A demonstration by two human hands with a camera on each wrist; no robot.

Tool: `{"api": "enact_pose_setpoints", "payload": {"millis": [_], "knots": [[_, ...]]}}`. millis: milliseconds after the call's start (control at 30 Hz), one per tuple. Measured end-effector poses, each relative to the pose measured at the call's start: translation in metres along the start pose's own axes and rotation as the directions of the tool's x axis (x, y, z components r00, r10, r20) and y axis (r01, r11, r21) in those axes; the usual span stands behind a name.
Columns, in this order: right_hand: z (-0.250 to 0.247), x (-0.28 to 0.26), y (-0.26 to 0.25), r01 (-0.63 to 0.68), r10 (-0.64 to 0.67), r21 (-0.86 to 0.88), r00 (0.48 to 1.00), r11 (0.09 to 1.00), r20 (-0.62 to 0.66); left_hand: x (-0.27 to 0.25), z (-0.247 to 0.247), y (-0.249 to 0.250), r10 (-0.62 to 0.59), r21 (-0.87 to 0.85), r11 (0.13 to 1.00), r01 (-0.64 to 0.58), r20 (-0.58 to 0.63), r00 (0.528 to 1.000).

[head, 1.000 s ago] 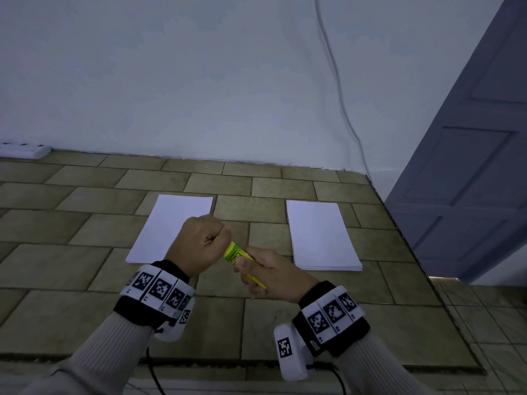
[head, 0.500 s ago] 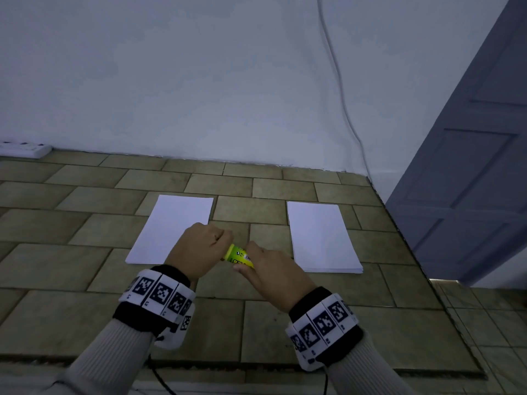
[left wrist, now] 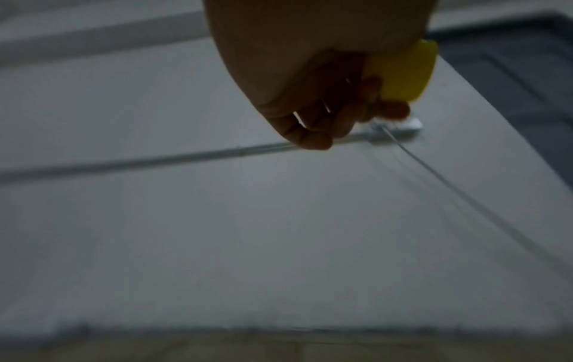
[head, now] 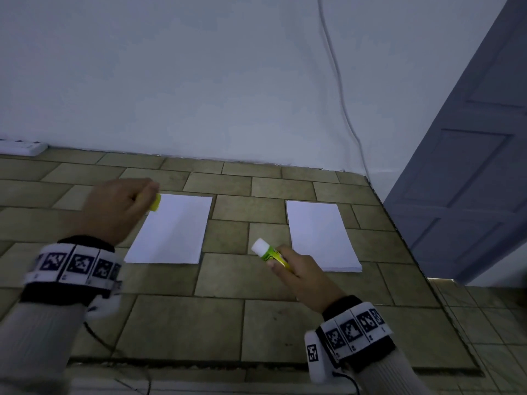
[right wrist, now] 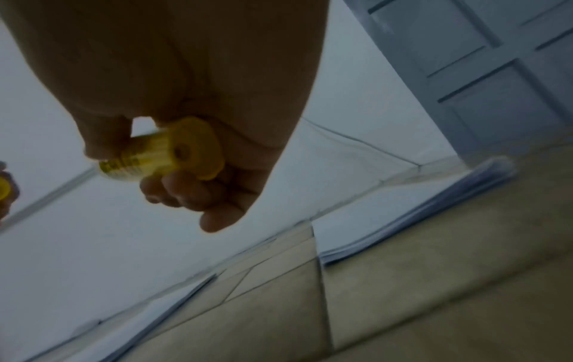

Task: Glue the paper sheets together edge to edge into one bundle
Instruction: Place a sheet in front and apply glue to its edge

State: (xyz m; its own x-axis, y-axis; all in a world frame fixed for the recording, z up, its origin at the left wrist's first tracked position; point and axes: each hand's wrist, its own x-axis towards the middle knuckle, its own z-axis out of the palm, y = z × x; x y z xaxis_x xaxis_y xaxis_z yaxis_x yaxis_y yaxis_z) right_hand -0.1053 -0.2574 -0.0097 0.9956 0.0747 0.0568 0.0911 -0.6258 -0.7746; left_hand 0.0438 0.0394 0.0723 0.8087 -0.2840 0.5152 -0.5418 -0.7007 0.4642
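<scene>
Two lots of white paper lie on the tiled floor: a left sheet (head: 174,229) and a thicker right stack (head: 319,235). My right hand (head: 296,272) grips an uncapped yellow-green glue stick (head: 271,253), its white tip pointing up and left, between the two papers. The stick's ribbed yellow base (right wrist: 173,151) shows in the right wrist view. My left hand (head: 119,206) holds the yellow cap (head: 156,202) in curled fingers above the left sheet's far left corner; the left wrist view shows that cap (left wrist: 403,73) too.
A white wall rises behind the tiled floor (head: 228,309). A white cable (head: 342,109) runs down the wall. A grey-blue door (head: 470,166) stands at the right. A white power strip (head: 22,146) lies at the far left by the wall.
The hands, joined on the glue stick before, have pulled apart. The left hand moved up and left with the cap; the right hand keeps the stick, its white tip now bare.
</scene>
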Motion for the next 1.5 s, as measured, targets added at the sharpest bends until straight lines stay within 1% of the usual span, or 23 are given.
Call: {"api": "enact_pose_setpoints", "payload": {"millis": [67, 133, 200, 267, 333, 367, 500, 567, 700, 833, 1067, 1133, 1200, 1233, 1267, 1300, 1333, 1400, 1433, 1467, 1500], "knots": [[0.002, 0.003, -0.005, 0.024, -0.023, 0.028, 0.999, 0.999, -0.029, -0.012, 0.012, 0.008, 0.042, 0.006, 0.999, -0.043, 0.074, 0.996], [0.005, 0.003, -0.006, 0.024, -0.021, 0.066, 0.998, 0.998, -0.058, -0.024, 0.023, 0.009, 0.036, 0.028, 0.999, -0.042, 0.166, 0.985], [0.009, 0.002, -0.007, 0.031, -0.025, 0.090, 0.997, 0.995, -0.075, -0.033, 0.034, -0.001, 0.012, 0.027, 0.999, -0.019, 0.226, 0.974], [0.013, 0.002, -0.007, 0.034, -0.027, 0.096, 0.997, 0.995, -0.075, -0.040, 0.042, -0.008, -0.024, 0.006, 1.000, 0.023, 0.309, 0.951], [0.015, 0.001, -0.007, 0.035, -0.028, 0.095, 0.997, 0.995, -0.065, -0.046, 0.053, -0.015, -0.086, 0.030, 0.996, 0.081, 0.405, 0.910], [0.017, 0.000, -0.007, 0.031, -0.026, 0.093, 0.998, 0.995, -0.058, -0.049, 0.057, -0.018, -0.123, 0.077, 0.992, 0.099, 0.447, 0.886], [0.019, -0.001, -0.008, 0.026, -0.021, 0.109, 0.999, 0.994, -0.047, -0.060, 0.065, -0.028, -0.273, 0.235, 0.958, 0.164, 0.572, 0.773], [0.020, -0.001, -0.008, 0.026, -0.021, 0.119, 0.999, 0.993, -0.045, -0.064, 0.064, -0.032, -0.333, 0.302, 0.937, 0.178, 0.606, 0.722], [0.022, -0.003, -0.009, 0.027, -0.023, 0.153, 0.999, 0.988, -0.028, -0.071, 0.061, -0.037, -0.377, 0.363, 0.917, 0.164, 0.655, 0.655], [0.025, -0.004, -0.010, 0.034, -0.030, 0.173, 0.999, 0.984, -0.027, -0.077, 0.055, -0.044, -0.432, 0.406, 0.895, 0.185, 0.684, 0.588], [0.029, -0.007, -0.008, 0.019, -0.016, 0.193, 1.000, 0.981, -0.020, -0.086, 0.050, -0.054, -0.525, 0.477, 0.847, 0.234, 0.682, 0.509], [0.030, -0.008, -0.007, 0.011, -0.008, 0.195, 1.000, 0.981, -0.018, -0.087, 0.049, -0.056, -0.532, 0.481, 0.843, 0.238, 0.685, 0.498], [0.031, -0.008, -0.006, 0.002, 0.001, 0.213, 1.000, 0.977, -0.013, -0.088, 0.047, -0.056, -0.532, 0.479, 0.843, 0.244, 0.681, 0.502], [0.031, -0.008, -0.006, -0.003, 0.006, 0.222, 1.000, 0.975, -0.012, -0.088, 0.046, -0.055, -0.530, 0.465, 0.846, 0.262, 0.673, 0.516], [0.031, -0.008, -0.006, -0.006, 0.009, 0.230, 1.000, 0.973, -0.012, -0.087, 0.046, -0.053, -0.525, 0.445, 0.850, 0.283, 0.657, 0.542], [0.031, -0.008, -0.006, -0.006, 0.010, 0.238, 1.000, 0.971, -0.013, -0.084, 0.044, -0.047, -0.509, 0.412, 0.859, 0.304, 0.634, 0.582], [0.031, -0.007, -0.007, -0.007, 0.011, 0.251, 1.000, 0.968, -0.014, -0.081, 0.043, -0.040, -0.485, 0.362, 0.874, 0.325, 0.605, 0.631], [0.031, -0.005, -0.009, -0.022, 0.030, 0.306, 0.999, 0.952, -0.019, -0.073, 0.045, -0.021, -0.388, 0.185, 0.921, 0.344, 0.533, 0.752], [0.031, -0.004, -0.010, -0.036, 0.046, 0.345, 0.999, 0.938, -0.019, -0.070, 0.047, -0.010, -0.317, 0.069, 0.943, 0.326, 0.494, 0.810], [0.030, -0.002, -0.011, -0.053, 0.063, 0.390, 0.998, 0.919, -0.014, -0.066, 0.050, 0.000, -0.248, -0.048, 0.952, 0.304, 0.464, 0.850], [0.030, -0.001, -0.012, -0.070, 0.081, 0.429, 0.997, 0.900, -0.007, -0.064, 0.054, 0.012, -0.190, -0.159, 0.944, 0.288, 0.451, 0.872]]}}
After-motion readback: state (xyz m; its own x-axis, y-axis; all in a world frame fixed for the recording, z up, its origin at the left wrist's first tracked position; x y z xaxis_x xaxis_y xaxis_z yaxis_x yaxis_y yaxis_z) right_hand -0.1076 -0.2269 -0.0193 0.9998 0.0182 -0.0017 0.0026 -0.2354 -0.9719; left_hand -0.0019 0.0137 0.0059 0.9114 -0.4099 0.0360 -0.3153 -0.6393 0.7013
